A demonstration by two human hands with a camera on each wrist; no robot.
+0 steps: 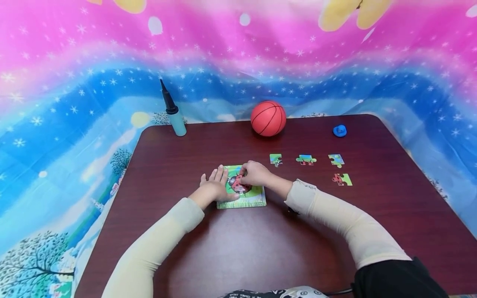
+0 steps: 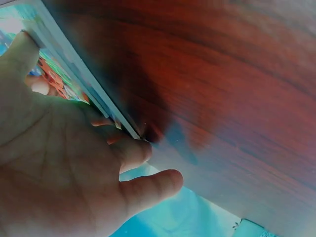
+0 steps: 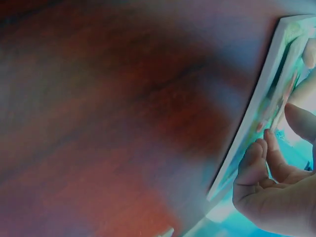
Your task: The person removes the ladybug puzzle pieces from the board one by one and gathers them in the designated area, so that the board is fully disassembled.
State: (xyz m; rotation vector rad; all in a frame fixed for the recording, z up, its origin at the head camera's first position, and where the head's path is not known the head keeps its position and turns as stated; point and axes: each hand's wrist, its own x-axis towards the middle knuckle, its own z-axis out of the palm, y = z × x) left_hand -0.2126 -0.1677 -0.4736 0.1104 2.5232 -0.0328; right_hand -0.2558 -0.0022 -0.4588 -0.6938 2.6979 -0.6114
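the puzzle board is lying flat near the middle of the dark wood bench, and is being steadied by the left hand, which is resting on the board's left edge with fingers straight and spread, nothing gripped; this flat press is judged to be keeping the thin board from sliding. in the left wrist view the fingers are seen lying along the board's rim. a red ladybird-patterned piece is being pinched by the curled fingers of the right hand and held on the board's picture area, just beside the left hand; whether it is seated or only resting cannot be told. in the right wrist view the fingertips are bunched at the board's edge, image blurred. four loose pieces are laid out apart from one another to the right of the board, well within the right arm's side. an orange ball, a hand pump and a small blue object are standing along the far edge, well apart from the board. bare bench is showing between board and near edge, and to the board's left, where the forearms are resting.
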